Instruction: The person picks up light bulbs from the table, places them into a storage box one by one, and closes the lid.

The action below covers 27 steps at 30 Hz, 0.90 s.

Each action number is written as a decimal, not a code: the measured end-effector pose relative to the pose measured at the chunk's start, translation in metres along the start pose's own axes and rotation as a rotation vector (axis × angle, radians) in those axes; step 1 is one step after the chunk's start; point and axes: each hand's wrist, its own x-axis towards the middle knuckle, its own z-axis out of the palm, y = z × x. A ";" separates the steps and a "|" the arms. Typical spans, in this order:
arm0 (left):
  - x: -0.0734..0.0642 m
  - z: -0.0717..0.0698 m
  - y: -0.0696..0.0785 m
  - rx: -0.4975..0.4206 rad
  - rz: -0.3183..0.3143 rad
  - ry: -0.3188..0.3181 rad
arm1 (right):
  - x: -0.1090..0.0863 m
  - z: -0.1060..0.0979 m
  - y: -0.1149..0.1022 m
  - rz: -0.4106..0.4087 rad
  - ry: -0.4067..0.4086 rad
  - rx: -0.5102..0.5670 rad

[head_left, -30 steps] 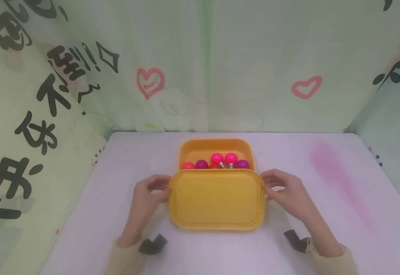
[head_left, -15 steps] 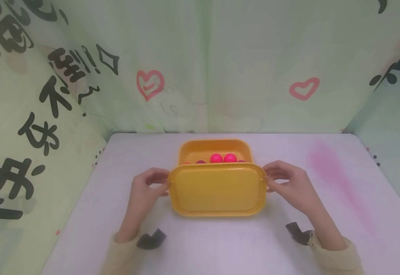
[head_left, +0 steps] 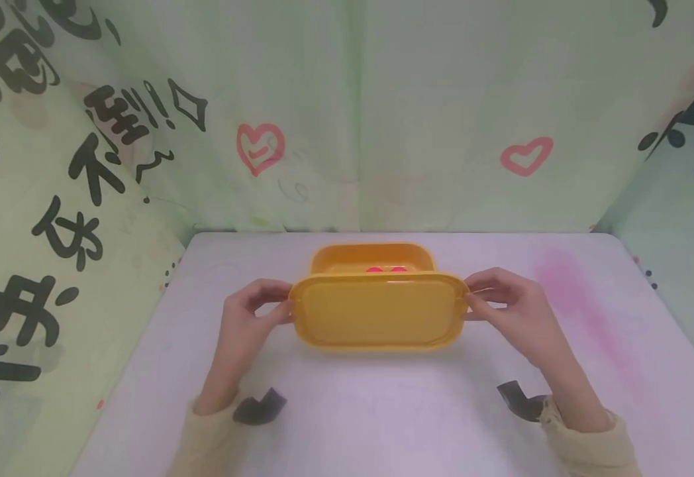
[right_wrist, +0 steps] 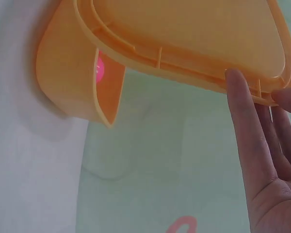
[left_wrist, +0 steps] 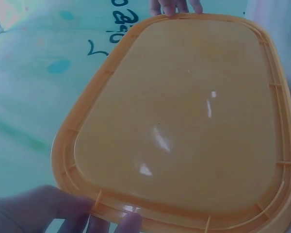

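Observation:
A yellow-orange plastic lid [head_left: 379, 311] is held up by both hands, tilted, with its flat face toward the head camera. My left hand [head_left: 250, 321] pinches its left short end between thumb and fingers, and my right hand [head_left: 516, 315] pinches the right end. Behind the lid stands a matching open box [head_left: 373, 256], largely covered by it in the head view. Two pink round tops [head_left: 398, 269] peek over the lid's back edge. From the right wrist, the lid stands clear above the box [right_wrist: 63, 68], where one pink ball [right_wrist: 100, 70] shows.
A white table [head_left: 377, 411] with a pink stain [head_left: 570, 285] on its right carries the box near its back edge. Pale green curtains [head_left: 430, 99] with hearts and black writing enclose the back and sides. Dark straps [head_left: 260, 407] show at the wrists.
Both hands have raised the lid and moved it away from me, tipping it more steeply. It now hides most of the box and the red, purple and metal-ended contents seen earlier.

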 end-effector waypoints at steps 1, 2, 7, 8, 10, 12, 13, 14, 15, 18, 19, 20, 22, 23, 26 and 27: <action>0.000 0.000 0.001 -0.015 0.006 0.002 | 0.000 0.000 -0.001 -0.004 0.004 0.009; 0.000 0.000 0.001 -0.026 0.008 0.004 | 0.000 -0.001 -0.001 -0.008 0.010 0.022; 0.000 -0.002 0.006 -0.048 0.021 0.021 | 0.000 -0.003 -0.006 -0.032 0.036 0.076; 0.000 -0.002 0.007 -0.043 0.022 0.025 | 0.000 -0.003 -0.007 -0.035 0.040 0.082; 0.000 -0.002 0.007 -0.038 0.031 0.032 | 0.001 -0.003 -0.009 -0.034 0.040 0.069; 0.001 -0.002 0.007 -0.037 0.030 0.036 | 0.001 -0.003 -0.009 -0.032 0.031 0.052; 0.001 -0.002 0.008 -0.041 0.026 0.036 | 0.001 -0.003 -0.009 -0.032 0.029 0.037; 0.000 -0.002 0.008 -0.044 0.018 0.033 | 0.001 -0.003 -0.009 -0.031 0.027 0.024; 0.000 -0.002 0.008 -0.047 0.016 0.030 | 0.002 -0.003 -0.009 -0.032 0.023 0.014; 0.000 -0.002 0.008 -0.042 0.007 0.020 | 0.002 -0.003 -0.008 -0.038 0.017 -0.014; 0.000 -0.002 0.008 -0.034 0.009 0.018 | 0.003 -0.004 -0.008 -0.040 0.014 -0.020; 0.000 -0.002 0.008 -0.031 0.013 0.017 | 0.003 -0.004 -0.008 -0.041 0.010 -0.025; 0.000 -0.002 0.007 -0.030 0.022 0.016 | 0.003 -0.004 -0.007 -0.044 -0.002 -0.030; 0.001 -0.002 0.007 -0.032 0.024 0.016 | 0.003 -0.005 -0.006 -0.046 -0.007 -0.035; 0.001 -0.002 0.007 -0.051 0.021 0.024 | 0.003 -0.006 -0.005 -0.052 -0.023 -0.032; 0.001 -0.002 0.006 -0.055 0.018 0.026 | 0.003 -0.006 -0.004 -0.053 -0.027 -0.025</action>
